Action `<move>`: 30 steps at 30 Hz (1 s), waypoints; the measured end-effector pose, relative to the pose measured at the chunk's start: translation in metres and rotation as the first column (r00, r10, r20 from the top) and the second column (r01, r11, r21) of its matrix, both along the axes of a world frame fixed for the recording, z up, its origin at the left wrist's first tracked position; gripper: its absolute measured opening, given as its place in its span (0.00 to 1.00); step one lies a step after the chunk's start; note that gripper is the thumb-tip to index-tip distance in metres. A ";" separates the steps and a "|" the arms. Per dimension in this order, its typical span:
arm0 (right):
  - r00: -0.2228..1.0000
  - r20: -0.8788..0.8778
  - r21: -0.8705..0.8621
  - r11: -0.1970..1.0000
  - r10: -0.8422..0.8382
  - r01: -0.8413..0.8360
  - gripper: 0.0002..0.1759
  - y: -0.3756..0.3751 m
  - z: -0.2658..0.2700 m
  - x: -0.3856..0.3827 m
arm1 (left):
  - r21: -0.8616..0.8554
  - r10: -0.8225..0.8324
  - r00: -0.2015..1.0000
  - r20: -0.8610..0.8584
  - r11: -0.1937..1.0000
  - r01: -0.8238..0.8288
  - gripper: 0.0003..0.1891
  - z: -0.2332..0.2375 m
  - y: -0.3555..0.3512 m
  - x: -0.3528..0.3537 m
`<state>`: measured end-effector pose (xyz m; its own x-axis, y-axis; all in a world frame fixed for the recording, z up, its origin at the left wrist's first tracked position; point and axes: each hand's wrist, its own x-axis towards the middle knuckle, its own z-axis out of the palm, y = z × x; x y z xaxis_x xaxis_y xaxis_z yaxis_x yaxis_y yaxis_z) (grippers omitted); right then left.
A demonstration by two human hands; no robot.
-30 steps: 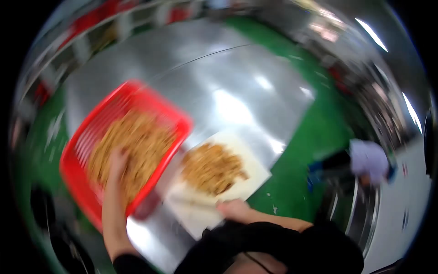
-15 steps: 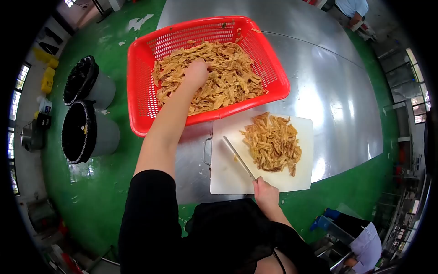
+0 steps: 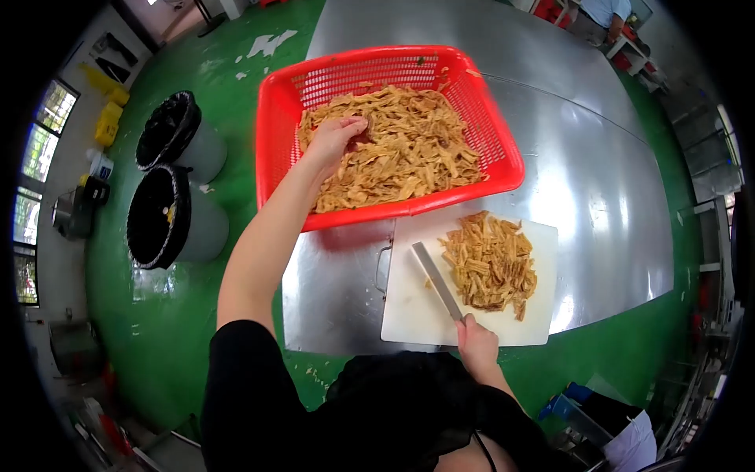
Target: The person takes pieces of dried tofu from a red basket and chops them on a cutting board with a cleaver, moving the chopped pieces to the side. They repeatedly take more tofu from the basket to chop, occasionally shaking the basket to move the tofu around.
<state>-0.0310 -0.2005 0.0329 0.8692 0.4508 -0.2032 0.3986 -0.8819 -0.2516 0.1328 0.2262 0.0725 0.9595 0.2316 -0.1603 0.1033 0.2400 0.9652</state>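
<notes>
My left hand [image 3: 336, 140] is inside a red plastic basket [image 3: 271, 149], over a heap of yellow-brown food strips [image 3: 409, 149]. Its fingers are closed together; a brownish bit shows at the fingertips, too small to make out. With my right hand [image 3: 477, 346] I grip the handle of a knife [image 3: 437, 279], its blade pointing up and left across a white cutting board [image 3: 405, 315]. Chopped strips [image 3: 491, 263] lie in a pile on the board, to the right of the blade. The knife's handle is mostly hidden in my fist.
Basket and board rest on a shiny metal table [image 3: 598, 189]. Two grey bins [image 3: 204, 228] with black liners stand on the green floor [image 3: 259, 275] at left. One person [image 3: 605, 16] is at the far upper right, another person [image 3: 629, 440] at lower right.
My left hand has lifted slightly from deep in the strips, and its fingers now show. The knife's blade has turned to show its flat side. The whole view has shifted a little.
</notes>
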 end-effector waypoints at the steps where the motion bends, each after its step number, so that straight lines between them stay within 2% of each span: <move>1: 0.999 -0.036 0.021 1.000 0.013 -0.012 0.12 0.000 0.001 0.001 | -0.052 0.051 0.998 -0.029 0.997 -0.052 0.08 0.013 0.001 -0.029; 4: 0.999 -0.041 0.030 0.999 0.017 -0.016 0.11 -0.005 -0.009 0.003 | -0.069 0.119 0.976 -0.181 0.989 -0.133 0.09 0.039 0.035 -0.126; 5: 0.998 -0.057 0.040 0.999 0.020 -0.017 0.11 -0.007 -0.008 0.004 | -0.072 0.251 0.945 -0.209 0.960 -0.271 0.08 0.045 0.049 -0.156; 7: 0.997 -0.073 0.067 0.998 0.025 -0.020 0.12 -0.002 -0.010 0.009 | 0.187 0.494 0.829 -0.262 0.869 -0.458 0.07 0.053 0.113 -0.205; 8: 0.998 -0.061 0.080 0.996 0.028 -0.024 0.12 -0.001 -0.009 0.010 | 0.313 0.633 0.745 -0.209 0.766 -0.562 0.07 0.053 0.165 -0.226; 9: 0.999 -0.052 0.085 0.996 0.012 -0.007 0.12 -0.007 -0.008 0.008 | 0.236 0.777 0.629 -0.025 0.616 -0.752 0.07 0.056 0.210 -0.248; 10: 0.997 -0.070 0.077 0.997 0.028 -0.022 0.12 -0.010 -0.007 0.005 | 0.008 0.899 0.424 -0.110 0.428 -0.904 0.10 0.045 0.277 -0.271; 11: 0.997 -0.080 0.066 0.998 0.021 -0.015 0.11 -0.005 -0.006 0.006 | -0.066 0.984 0.139 -0.107 0.133 -0.989 0.16 0.040 0.288 -0.271; 12: 0.996 -0.086 0.048 0.999 0.000 0.004 0.11 -0.004 -0.003 0.009 | -0.043 0.966 0.221 -0.132 0.217 -0.975 0.20 0.032 0.281 -0.255; 13: 0.997 -0.077 0.046 0.999 -0.004 0.007 0.11 -0.003 -0.002 0.010 | 0.029 0.905 0.398 -0.147 0.406 -0.913 0.20 0.012 0.275 -0.236; 14: 0.998 -0.070 0.045 0.999 -0.004 0.007 0.11 -0.001 -0.002 0.009 | 0.084 0.816 0.558 -0.151 0.573 -0.815 0.17 0.007 0.243 -0.209; 15: 0.998 -0.069 0.047 0.999 0.002 0.001 0.11 -0.001 -0.001 0.006 | 0.174 0.736 0.672 -0.088 0.675 -0.717 0.15 0.014 0.195 -0.174; 16: 0.998 -0.061 0.048 0.999 -0.003 0.006 0.11 -0.003 -0.002 0.005 | 0.230 0.644 0.765 0.018 0.742 -0.630 0.15 0.019 0.148 -0.144; 18: 0.999 -0.051 0.057 0.998 0.018 -0.015 0.11 -0.003 -0.004 0.006 | 0.380 0.435 0.893 0.114 0.812 -0.444 0.15 0.036 0.067 -0.082; 19: 0.999 -0.033 0.056 0.998 0.011 -0.009 0.11 -0.002 -0.003 0.006 | 0.475 0.316 0.943 0.102 0.818 -0.325 0.13 0.043 0.028 -0.056; 20: 0.998 -0.054 0.053 0.998 -0.011 0.014 0.11 -0.001 -0.001 0.005 | 0.465 0.155 0.986 0.058 0.870 -0.164 0.12 0.035 0.001 -0.030; 21: 0.997 -0.073 0.048 0.998 -0.036 0.039 0.11 0.000 0.000 0.005 | 0.584 0.027 0.997 0.067 0.809 -0.061 0.10 0.025 -0.027 -0.006; 22: 0.994 -0.091 0.041 0.997 -0.059 0.063 0.11 0.000 0.002 0.005 | 0.722 -0.119 0.983 0.138 0.692 -0.017 0.09 0.005 -0.046 0.020; 23: 0.993 -0.095 0.044 0.996 -0.072 0.076 0.11 0.001 0.003 0.005 | 0.838 -0.270 0.945 0.183 0.546 -0.006 0.09 -0.017 -0.062 0.047; 24: 0.992 -0.097 0.046 0.995 -0.084 0.089 0.11 0.001 0.003 0.005 | 0.922 -0.366 0.898 0.245 0.374 -0.099 0.08 -0.032 -0.076 0.069; 25: 0.990 -0.101 0.050 0.994 -0.095 0.101 0.12 0.002 0.004 0.005 | 0.938 -0.378 0.909 0.175 0.345 -0.037 0.07 -0.048 -0.088 0.091; 28: 0.985 -0.106 0.074 0.987 -0.137 0.145 0.12 0.002 0.005 0.006 | 0.975 -0.412 0.890 0.197 0.175 -0.135 0.07 -0.075 -0.109 0.135; 29: 0.987 -0.090 0.073 0.987 -0.134 0.140 0.12 0.001 0.004 0.007 | 0.991 -0.400 0.909 0.120 -0.013 -0.136 0.08 -0.081 -0.111 0.143; 30: 0.989 -0.075 0.072 0.988 -0.129 0.134 0.12 0.000 0.002 0.007 | 0.993 -0.379 0.923 0.070 -0.057 -0.099 0.08 -0.081 -0.112 0.146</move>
